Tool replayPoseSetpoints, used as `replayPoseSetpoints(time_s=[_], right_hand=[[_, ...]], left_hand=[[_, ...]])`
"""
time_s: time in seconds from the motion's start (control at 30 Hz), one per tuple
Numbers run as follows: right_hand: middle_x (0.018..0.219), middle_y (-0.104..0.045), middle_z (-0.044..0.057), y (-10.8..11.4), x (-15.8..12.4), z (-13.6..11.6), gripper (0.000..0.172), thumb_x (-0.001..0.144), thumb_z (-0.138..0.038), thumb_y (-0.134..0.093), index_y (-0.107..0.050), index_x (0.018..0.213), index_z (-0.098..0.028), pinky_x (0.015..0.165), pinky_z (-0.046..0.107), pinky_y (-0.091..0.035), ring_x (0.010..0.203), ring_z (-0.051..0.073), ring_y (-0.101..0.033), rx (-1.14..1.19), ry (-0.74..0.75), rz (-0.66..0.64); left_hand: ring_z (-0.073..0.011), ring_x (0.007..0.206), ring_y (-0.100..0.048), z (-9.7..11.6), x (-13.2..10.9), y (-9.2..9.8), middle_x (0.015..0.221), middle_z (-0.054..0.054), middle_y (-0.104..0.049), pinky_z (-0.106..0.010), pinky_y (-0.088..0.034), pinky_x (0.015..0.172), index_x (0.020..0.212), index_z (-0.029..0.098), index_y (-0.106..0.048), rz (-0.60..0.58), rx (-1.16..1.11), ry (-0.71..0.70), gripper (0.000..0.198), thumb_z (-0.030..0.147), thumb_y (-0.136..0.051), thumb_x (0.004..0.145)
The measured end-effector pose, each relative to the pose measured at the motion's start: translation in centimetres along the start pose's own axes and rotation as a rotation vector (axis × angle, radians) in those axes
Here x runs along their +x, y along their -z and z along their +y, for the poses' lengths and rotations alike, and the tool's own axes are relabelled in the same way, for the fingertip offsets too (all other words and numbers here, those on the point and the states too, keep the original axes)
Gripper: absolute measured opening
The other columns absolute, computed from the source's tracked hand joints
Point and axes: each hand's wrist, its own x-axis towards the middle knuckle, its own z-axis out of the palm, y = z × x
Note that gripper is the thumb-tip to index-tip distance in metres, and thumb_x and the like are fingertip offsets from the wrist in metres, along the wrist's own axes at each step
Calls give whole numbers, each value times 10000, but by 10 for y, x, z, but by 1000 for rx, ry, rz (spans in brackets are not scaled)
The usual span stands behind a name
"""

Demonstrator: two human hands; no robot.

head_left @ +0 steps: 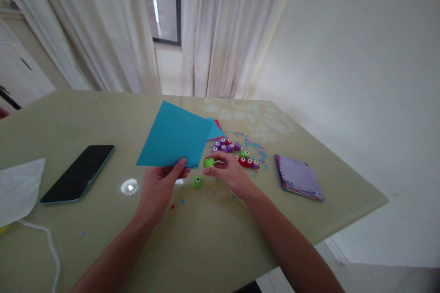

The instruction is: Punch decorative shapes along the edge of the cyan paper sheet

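Observation:
My left hand (pixel 158 187) pinches the near edge of a blue paper sheet (pixel 175 135) and holds it tilted up above the table. My right hand (pixel 231 171) is closed on a small green punch (pixel 208 162), right at the sheet's lower right corner. A second green punch (pixel 197 181) lies on the table between my hands. Behind my right hand sits a cluster of purple, red and green punches (pixel 230 147).
A stack of punched coloured papers (pixel 298 177) lies to the right. More blue and red sheets (pixel 216 129) lie behind the held one. A black phone (pixel 79 172) and a white sheet (pixel 19 190) are at the left. Paper bits (pixel 256 145) are scattered about.

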Motion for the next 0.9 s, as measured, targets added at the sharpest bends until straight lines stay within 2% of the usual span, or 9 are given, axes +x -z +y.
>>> replayPoseSetpoints(time_s=[0.1, 0.3, 0.43, 0.67, 0.9], right_hand=[[908, -766, 10, -1, 0, 0, 361, 683, -364, -989, -770, 932, -222, 765, 314, -537, 792, 168, -688, 46, -8, -15], [868, -757, -6, -3, 0, -1, 373, 667, -352, -1005, -787, 946, -236, 745, 313, -525, 755, 161, -675, 73, 3, -43], [911, -778, 2, -3, 1, 0, 370, 670, -359, -1002, -808, 961, -238, 812, 331, -539, 806, 172, -693, 90, 5, -85], [847, -744, -13, -2, 1, 1, 382, 667, -361, -1001, -804, 967, -231, 715, 300, -513, 723, 150, -652, 48, -3, -76], [915, -773, 5, -4, 0, 2, 432, 632, -354, -1023, -788, 973, -231, 776, 317, -540, 808, 176, -693, 127, -20, -141]], left_hand=[[-291, 715, -796, 0, -2, -2, 781, -129, -833, -392, -644, 712, 784, 176, -813, 3, -28, 37, 447, 595, -891, 647], [-314, 729, -805, 1, -6, -5, 762, -132, -830, -404, -645, 711, 749, 180, -815, -43, 19, 50, 447, 616, -870, 668], [-306, 722, -804, 5, -9, -7, 789, -132, -840, -394, -646, 697, 797, 172, -820, -64, 6, 45, 431, 580, -875, 669], [-286, 712, -801, 1, -5, -4, 766, -125, -833, -373, -643, 703, 758, 170, -812, -12, 15, 27, 426, 587, -857, 684], [-294, 714, -808, 7, -9, -8, 749, -118, -830, -373, -653, 696, 746, 175, -801, -30, 40, 50, 378, 547, -829, 689]])
